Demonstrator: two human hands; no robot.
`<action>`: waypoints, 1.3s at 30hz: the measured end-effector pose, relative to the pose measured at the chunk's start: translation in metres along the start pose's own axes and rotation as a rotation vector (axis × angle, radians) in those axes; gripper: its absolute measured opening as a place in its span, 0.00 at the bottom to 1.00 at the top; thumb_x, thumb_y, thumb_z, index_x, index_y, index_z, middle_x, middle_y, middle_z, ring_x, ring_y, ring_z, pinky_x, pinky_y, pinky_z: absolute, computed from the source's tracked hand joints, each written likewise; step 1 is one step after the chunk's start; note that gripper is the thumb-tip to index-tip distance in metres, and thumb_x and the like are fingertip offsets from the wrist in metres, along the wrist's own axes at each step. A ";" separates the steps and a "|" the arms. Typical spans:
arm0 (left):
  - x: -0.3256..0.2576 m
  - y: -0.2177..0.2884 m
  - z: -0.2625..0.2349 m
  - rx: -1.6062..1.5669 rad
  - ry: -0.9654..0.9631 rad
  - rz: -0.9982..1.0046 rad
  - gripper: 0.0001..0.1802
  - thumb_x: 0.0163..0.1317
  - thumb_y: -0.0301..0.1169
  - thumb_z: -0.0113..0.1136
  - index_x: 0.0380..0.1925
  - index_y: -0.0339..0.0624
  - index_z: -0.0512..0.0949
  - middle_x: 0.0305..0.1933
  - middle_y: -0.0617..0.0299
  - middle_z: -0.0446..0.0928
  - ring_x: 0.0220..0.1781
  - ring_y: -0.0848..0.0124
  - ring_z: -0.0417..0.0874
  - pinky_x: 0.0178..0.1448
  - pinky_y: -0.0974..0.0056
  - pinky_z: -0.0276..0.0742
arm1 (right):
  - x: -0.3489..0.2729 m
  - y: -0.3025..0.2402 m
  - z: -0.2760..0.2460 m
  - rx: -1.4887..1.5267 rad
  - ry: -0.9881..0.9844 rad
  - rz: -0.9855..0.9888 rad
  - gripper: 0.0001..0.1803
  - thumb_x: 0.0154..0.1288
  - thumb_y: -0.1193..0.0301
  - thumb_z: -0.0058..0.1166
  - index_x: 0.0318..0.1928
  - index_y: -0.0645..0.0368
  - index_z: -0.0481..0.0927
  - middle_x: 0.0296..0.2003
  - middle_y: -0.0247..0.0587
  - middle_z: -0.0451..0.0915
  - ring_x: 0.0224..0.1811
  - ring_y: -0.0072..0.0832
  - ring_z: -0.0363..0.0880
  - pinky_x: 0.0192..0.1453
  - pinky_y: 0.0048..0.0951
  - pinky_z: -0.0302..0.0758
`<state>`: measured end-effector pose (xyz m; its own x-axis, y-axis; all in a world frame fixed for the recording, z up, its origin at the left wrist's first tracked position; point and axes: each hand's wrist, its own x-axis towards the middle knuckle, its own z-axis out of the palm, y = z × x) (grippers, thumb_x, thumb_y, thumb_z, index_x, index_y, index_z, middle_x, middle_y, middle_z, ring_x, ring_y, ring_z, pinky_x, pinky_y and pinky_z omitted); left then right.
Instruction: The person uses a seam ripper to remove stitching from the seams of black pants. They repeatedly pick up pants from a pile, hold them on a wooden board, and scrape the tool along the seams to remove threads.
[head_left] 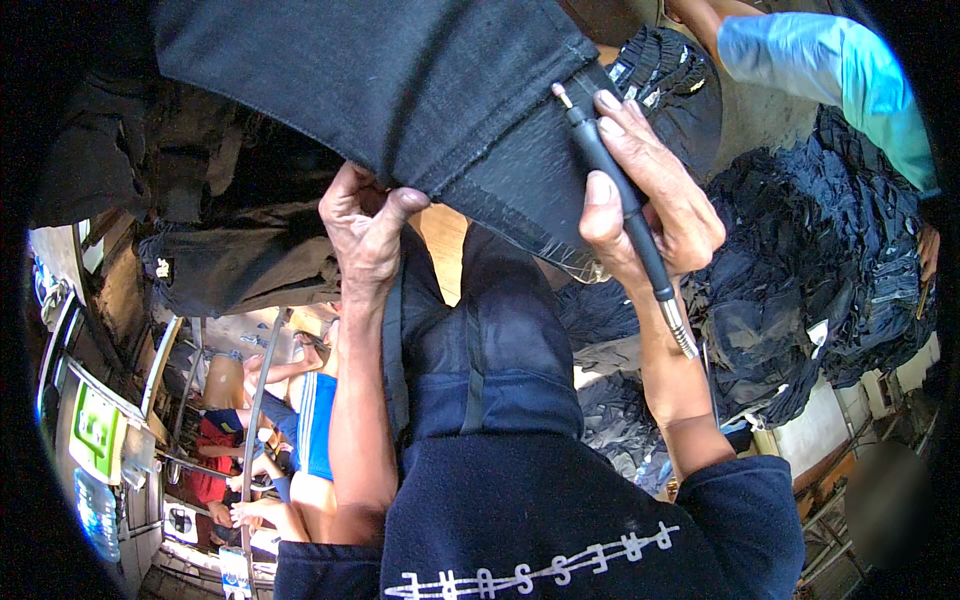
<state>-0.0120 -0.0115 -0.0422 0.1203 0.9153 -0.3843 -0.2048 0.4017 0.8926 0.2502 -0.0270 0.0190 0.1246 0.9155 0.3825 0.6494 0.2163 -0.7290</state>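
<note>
On the head view, I find the left hand (pixel 365 230) closed in a pinch on the edge of the dark cloth (pixel 400 80), which spreads above it and across to the right hand (pixel 650 190). The right hand is gripping a black pen-shaped tool (pixel 596 150), its narrow tip pointing away over the cloth; I cannot tell whether these fingers also hold the fabric.

Surface and room: between and below the hands I note dark trousers (pixel 510 330) and a tan surface (pixel 443 250). Right of the right hand lies a heap of dark garments (pixel 800 250); beyond it, upper right, a co-worker's light-blue sleeve (pixel 830 60). Below and left of the left hand I observe people seated, one in blue shorts (pixel 318 425).

Containers: far lower left of the left hand, a clear bluish bottle (pixel 96 512); contents indistinct.

Markings: white lettering (pixel 523 578) crosses the dark shirt (pixel 560 510) below both hands. Above the right hand, I record white labels on stacked dark pieces (pixel 670 60). A green-and-white panel (pixel 95 430) sits above the bottle.
</note>
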 end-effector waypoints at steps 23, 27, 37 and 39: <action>0.000 -0.002 0.004 -0.070 0.007 -0.003 0.17 0.61 0.25 0.82 0.47 0.37 0.85 0.44 0.65 0.88 0.43 0.77 0.86 0.51 0.68 0.81 | 0.001 0.000 -0.001 0.054 -0.067 -0.071 0.17 0.64 0.75 0.64 0.49 0.77 0.89 0.44 0.66 0.91 0.55 0.54 0.93 0.67 0.55 0.86; -0.001 -0.001 0.007 -0.048 0.018 -0.006 0.18 0.60 0.25 0.83 0.47 0.36 0.85 0.43 0.65 0.88 0.42 0.77 0.86 0.51 0.69 0.82 | 0.001 -0.003 -0.002 0.089 -0.098 -0.062 0.16 0.61 0.77 0.67 0.48 0.73 0.91 0.42 0.58 0.92 0.54 0.52 0.94 0.66 0.54 0.88; -0.001 -0.005 0.006 -0.057 0.005 -0.005 0.20 0.60 0.29 0.84 0.49 0.36 0.85 0.44 0.65 0.89 0.44 0.77 0.87 0.54 0.68 0.82 | 0.002 -0.002 -0.005 0.149 -0.224 -0.135 0.16 0.63 0.76 0.65 0.49 0.73 0.90 0.41 0.59 0.92 0.54 0.54 0.94 0.66 0.56 0.87; -0.001 -0.005 0.006 -0.059 0.006 -0.010 0.20 0.60 0.29 0.84 0.48 0.36 0.85 0.44 0.65 0.88 0.45 0.77 0.86 0.54 0.68 0.82 | 0.003 -0.001 -0.006 0.154 -0.234 -0.154 0.17 0.64 0.76 0.64 0.50 0.75 0.89 0.41 0.62 0.92 0.54 0.56 0.93 0.66 0.58 0.87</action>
<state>-0.0048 -0.0143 -0.0448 0.1171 0.9115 -0.3942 -0.2603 0.4112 0.8736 0.2542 -0.0269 0.0241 -0.1535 0.9174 0.3672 0.5237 0.3906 -0.7570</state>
